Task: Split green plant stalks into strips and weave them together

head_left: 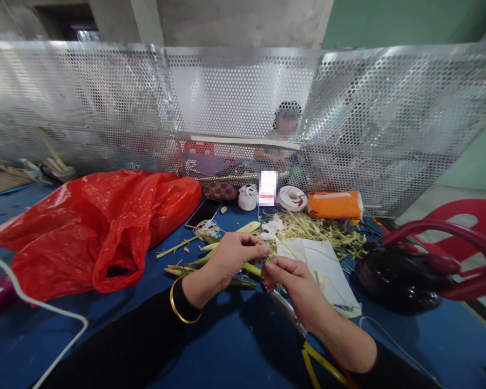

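My left hand point(235, 256) and my right hand point(294, 281) meet near the middle of the blue table point(227, 335). Their fingertips are pinched round a small piece of pale green plant material point(270, 249), partly hidden by the fingers. Green stalks and husks point(204, 259) lie under and left of my left hand. Beyond my right hand is a white sheet point(328, 270), with a heap of dry plant strips point(328, 229) behind it. Below my right hand lies a tool with yellow handles point(322, 362), its metal part partly covered by the hand.
A red plastic bag point(105, 227) fills the left side. A dark kettle point(405, 275) stands right. Along the back are a phone point(204, 213), a lit screen point(268, 186), a tape roll point(293, 198) and an orange pack point(334, 205). A person sits behind the perforated metal screen point(243, 81).
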`<state>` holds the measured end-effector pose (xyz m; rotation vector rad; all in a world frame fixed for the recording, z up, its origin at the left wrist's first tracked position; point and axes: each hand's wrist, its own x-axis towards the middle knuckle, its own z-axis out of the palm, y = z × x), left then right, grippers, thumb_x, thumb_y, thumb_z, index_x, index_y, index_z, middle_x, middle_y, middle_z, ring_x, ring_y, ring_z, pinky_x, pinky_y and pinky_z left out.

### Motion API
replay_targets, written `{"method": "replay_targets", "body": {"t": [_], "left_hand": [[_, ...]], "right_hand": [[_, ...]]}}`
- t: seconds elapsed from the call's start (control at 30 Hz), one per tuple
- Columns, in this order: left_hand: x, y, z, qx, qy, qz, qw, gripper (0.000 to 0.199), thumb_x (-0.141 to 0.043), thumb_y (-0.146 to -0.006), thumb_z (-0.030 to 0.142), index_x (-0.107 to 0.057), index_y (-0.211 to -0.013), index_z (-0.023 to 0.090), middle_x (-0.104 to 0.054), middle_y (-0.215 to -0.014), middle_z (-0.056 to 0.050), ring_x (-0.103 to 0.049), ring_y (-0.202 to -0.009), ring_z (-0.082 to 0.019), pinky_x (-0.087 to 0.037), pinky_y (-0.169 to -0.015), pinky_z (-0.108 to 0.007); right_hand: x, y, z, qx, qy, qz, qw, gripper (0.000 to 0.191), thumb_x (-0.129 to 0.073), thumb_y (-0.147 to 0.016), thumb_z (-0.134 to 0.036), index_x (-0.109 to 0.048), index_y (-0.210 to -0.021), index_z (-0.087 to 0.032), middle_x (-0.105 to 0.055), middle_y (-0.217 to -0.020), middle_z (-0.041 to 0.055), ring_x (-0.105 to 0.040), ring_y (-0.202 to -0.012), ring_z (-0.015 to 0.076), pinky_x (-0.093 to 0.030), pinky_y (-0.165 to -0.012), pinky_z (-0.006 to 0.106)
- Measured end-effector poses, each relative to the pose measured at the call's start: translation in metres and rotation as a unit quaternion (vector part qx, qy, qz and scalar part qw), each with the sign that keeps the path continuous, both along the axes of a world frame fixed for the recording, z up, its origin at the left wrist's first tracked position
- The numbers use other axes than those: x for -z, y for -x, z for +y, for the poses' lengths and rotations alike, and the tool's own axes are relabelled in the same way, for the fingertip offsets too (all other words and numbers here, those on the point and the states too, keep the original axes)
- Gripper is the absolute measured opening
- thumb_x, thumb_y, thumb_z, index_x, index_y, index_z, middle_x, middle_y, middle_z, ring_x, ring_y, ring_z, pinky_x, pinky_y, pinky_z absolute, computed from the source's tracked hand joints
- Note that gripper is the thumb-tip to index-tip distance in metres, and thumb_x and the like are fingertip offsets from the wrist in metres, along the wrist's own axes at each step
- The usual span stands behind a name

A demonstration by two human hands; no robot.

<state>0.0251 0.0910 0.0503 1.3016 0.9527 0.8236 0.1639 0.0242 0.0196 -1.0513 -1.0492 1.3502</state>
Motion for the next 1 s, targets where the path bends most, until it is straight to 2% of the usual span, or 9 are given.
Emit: {"method": "replay_targets", "body": {"t": [0.13, 0.2, 0.37, 0.5, 0.67, 0.83, 1.0], "left_hand": [[-0.0013, 0.0022, 0.0035, 0.027, 0.054, -0.01, 0.998, 0.039, -0.076, -0.062, 0.05, -0.066, -0.063, 0.013, -0.058, -0.057, 0.0, -0.05, -0.052, -0.01, -0.041, -0.055, -0.024], [-0.0031, 0.0034, 0.0045, 0.031, 0.057, -0.005, 0.998, 0.043, -0.071, -0.066, 0.056, -0.065, -0.063, 0.013, -0.058, -0.058, 0.0, -0.052, -0.053, -0.01, -0.042, -0.055, -0.024], [-0.0054, 0.0036, 0.0033, 0.032, 0.017, 0.031, 0.999, 0.03, -0.076, -0.064, 0.043, -0.069, -0.065, 0.013, -0.062, -0.059, -0.001, -0.054, -0.057, -0.012, -0.044, -0.06, -0.026], [-0.0063, 0.0028, 0.0023, 0.022, -0.006, 0.045, 0.999, 0.024, -0.076, -0.064, 0.035, -0.069, -0.063, 0.012, -0.061, -0.056, -0.001, -0.051, -0.054, -0.011, -0.041, -0.057, -0.025], [-0.0019, 0.0006, 0.0018, 0.017, -0.033, 0.038, 0.999, 0.02, -0.071, -0.067, 0.029, -0.065, -0.056, 0.013, -0.055, -0.051, 0.002, -0.046, -0.05, -0.009, -0.037, -0.053, -0.024], [0.0025, -0.0007, 0.0034, 0.015, 0.022, 0.015, 1.0, 0.022, -0.072, -0.066, 0.032, -0.065, -0.059, 0.012, -0.055, -0.051, 0.002, -0.046, -0.05, -0.009, -0.039, -0.054, -0.023], [0.0001, 0.0024, 0.0066, 0.001, 0.032, -0.005, 0.999, 0.03, -0.076, -0.065, 0.04, -0.063, -0.058, 0.013, -0.059, -0.054, 0.001, -0.05, -0.052, -0.01, -0.041, -0.055, -0.023]], "right_hand": [[0.0019, 0.0013, 0.0, 0.013, 0.028, 0.059, 0.998, 0.029, -0.073, -0.074, -0.042, -0.067, -0.064, -0.016, -0.062, -0.06, 0.0, -0.052, -0.054, 0.0113, -0.041, -0.058, 0.024], [0.0024, 0.0003, 0.0007, 0.021, 0.026, 0.064, 0.997, 0.027, -0.072, -0.076, -0.042, -0.068, -0.068, -0.016, -0.063, -0.061, 0.0001, -0.053, -0.056, 0.0112, -0.042, -0.059, 0.024], [0.0035, -0.0008, 0.0021, 0.032, -0.002, 0.028, 0.999, 0.027, -0.069, -0.08, -0.041, -0.069, -0.068, -0.016, -0.062, -0.06, -0.0001, -0.054, -0.058, 0.0124, -0.043, -0.061, 0.025], [0.0026, 0.0003, 0.0023, 0.044, -0.02, 0.008, 0.999, 0.025, -0.069, -0.079, -0.04, -0.068, -0.07, -0.016, -0.063, -0.064, 0.0, -0.055, -0.062, 0.0142, -0.043, -0.065, 0.027], [0.0001, -0.0016, 0.0023, 0.044, -0.044, -0.051, 0.997, 0.029, -0.07, -0.078, -0.038, -0.063, -0.058, -0.017, -0.06, -0.058, -0.0007, -0.051, -0.061, 0.0137, -0.04, -0.065, 0.027], [0.0012, -0.0026, 0.0029, 0.049, -0.041, -0.048, 0.997, 0.029, -0.069, -0.078, -0.039, -0.063, -0.059, -0.018, -0.061, -0.059, -0.0007, -0.053, -0.062, 0.0135, -0.041, -0.068, 0.027], [0.0012, -0.0018, 0.0038, 0.049, 0.001, 0.0, 0.999, 0.023, -0.077, -0.07, -0.038, -0.069, -0.075, -0.017, -0.066, -0.066, -0.0002, -0.057, -0.062, 0.0136, -0.044, -0.066, 0.027]]}}
